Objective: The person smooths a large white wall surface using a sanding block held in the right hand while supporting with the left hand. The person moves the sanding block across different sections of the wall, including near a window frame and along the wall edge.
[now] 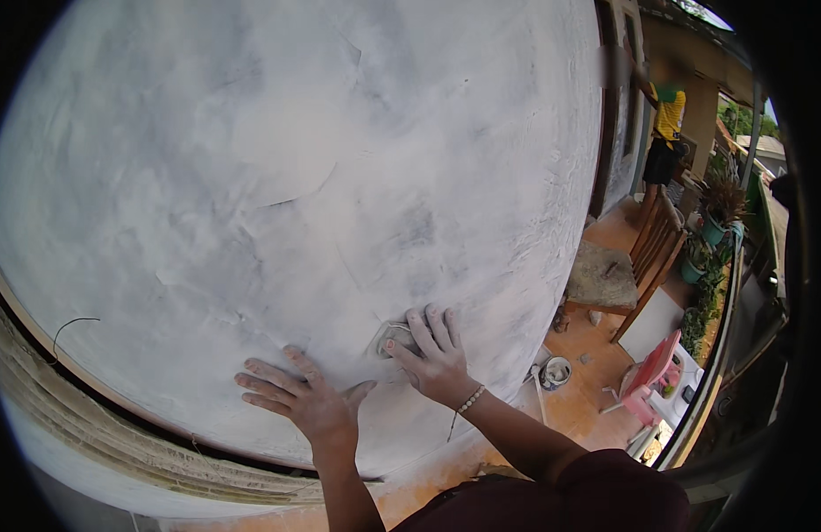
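Observation:
A large wall (251, 160) coated in white and grey putty fills most of the view, with smears and fine ridges on it. My left hand (311, 399) lies on its lower part with fingers spread, holding nothing. To its right, my right hand (437, 362) presses a small grey sheet that looks like sandpaper (386, 340) against the surface. The thumb rests over the sheet, and the fingers stretch flat beside it. Part of the sheet is hidden under the hand. Pale dust covers both hands, and a beaded bracelet (471, 399) circles my right wrist.
Grooved trim (100, 421) runs along the lower left, near a thin wire (72, 321). A bucket (556, 372), wooden chair (610, 277) and pink chair (654, 377) stand on the orange floor at right. Another person (669, 115) stands farther back near potted plants (713, 230).

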Available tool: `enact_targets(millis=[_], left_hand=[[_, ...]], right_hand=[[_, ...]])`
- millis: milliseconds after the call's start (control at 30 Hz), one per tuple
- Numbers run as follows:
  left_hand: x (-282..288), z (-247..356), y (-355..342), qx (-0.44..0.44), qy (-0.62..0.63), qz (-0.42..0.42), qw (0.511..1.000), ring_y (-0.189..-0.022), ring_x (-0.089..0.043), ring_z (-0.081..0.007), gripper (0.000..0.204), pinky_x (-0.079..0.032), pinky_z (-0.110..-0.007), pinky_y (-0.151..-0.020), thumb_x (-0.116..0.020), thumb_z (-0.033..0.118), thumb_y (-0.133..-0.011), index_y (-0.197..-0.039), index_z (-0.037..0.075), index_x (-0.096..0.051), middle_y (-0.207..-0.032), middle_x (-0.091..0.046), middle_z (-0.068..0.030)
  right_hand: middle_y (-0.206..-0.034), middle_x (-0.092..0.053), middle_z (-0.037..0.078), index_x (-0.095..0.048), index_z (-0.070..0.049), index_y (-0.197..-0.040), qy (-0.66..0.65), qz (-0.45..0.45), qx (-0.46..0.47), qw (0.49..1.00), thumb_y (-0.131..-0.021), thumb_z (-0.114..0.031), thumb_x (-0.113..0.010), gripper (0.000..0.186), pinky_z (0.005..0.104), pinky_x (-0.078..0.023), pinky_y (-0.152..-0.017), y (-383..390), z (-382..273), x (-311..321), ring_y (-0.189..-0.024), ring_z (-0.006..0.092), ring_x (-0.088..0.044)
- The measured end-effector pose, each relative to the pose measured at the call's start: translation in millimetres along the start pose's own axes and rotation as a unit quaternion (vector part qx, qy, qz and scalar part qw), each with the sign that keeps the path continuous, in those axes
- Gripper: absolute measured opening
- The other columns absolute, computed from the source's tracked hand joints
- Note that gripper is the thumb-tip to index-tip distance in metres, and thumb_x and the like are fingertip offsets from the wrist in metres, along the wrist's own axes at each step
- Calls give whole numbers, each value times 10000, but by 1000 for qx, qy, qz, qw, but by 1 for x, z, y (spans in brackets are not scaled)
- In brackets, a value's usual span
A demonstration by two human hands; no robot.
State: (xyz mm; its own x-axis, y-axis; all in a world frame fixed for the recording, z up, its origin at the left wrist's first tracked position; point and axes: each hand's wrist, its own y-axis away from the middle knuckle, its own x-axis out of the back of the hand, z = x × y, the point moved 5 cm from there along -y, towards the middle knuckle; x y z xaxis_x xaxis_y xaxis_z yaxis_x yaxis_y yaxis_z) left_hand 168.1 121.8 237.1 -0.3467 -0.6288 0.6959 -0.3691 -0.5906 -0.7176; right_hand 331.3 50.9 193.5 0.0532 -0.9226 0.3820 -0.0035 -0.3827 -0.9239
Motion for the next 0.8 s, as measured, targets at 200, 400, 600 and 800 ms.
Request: enact_targets(millis=[200, 400, 600, 800], left_hand=[[-5, 4, 5, 42, -23, -20, 999, -1430, 155, -658, 1694, -61, -777, -1113, -930, 588, -383, -1571, -40, 102, -1545, 187, -456], [-15, 9, 9, 97, -13, -35, 995, -1403, 172, -687, 1733, -70, -789, -1099, -961, 552, -382, -1549, -42, 174, -1506, 214, -492], [-20, 9, 12, 107, -27, -69, 991, -1378, 204, -706, 1778, -61, -794, -1090, -959, 584, -366, -1505, -103, 221, -1463, 254, -523], [-28, 11, 10, 129, -41, -74, 988, -1378, 231, -690, 1809, -45, -767, -1109, -973, 564, -329, -1478, -151, 226, -1444, 281, -527]], right_hand=[[-1548, -319, 372, -569, -57, -1419, -34, 195, -233, 952, -902, -45, -616, 519, 663, -247, -1149, -26, 111, 46, -1432, 591, -276], [-1551, -376, 307, -618, -237, -1393, -48, 11, -91, 995, -854, -116, -676, 556, 703, -247, -1137, -19, 50, 10, -1423, 606, -278], [-1551, -367, 319, -579, -170, -1426, 15, 26, -135, 990, -907, -122, -635, 525, 695, -251, -1138, 41, 103, 27, -1442, 554, -302], [-1569, -308, 346, -553, -68, -1417, -35, 205, -242, 948, -925, -90, -618, 497, 686, -246, -1138, -25, 153, 57, -1452, 593, -230]])
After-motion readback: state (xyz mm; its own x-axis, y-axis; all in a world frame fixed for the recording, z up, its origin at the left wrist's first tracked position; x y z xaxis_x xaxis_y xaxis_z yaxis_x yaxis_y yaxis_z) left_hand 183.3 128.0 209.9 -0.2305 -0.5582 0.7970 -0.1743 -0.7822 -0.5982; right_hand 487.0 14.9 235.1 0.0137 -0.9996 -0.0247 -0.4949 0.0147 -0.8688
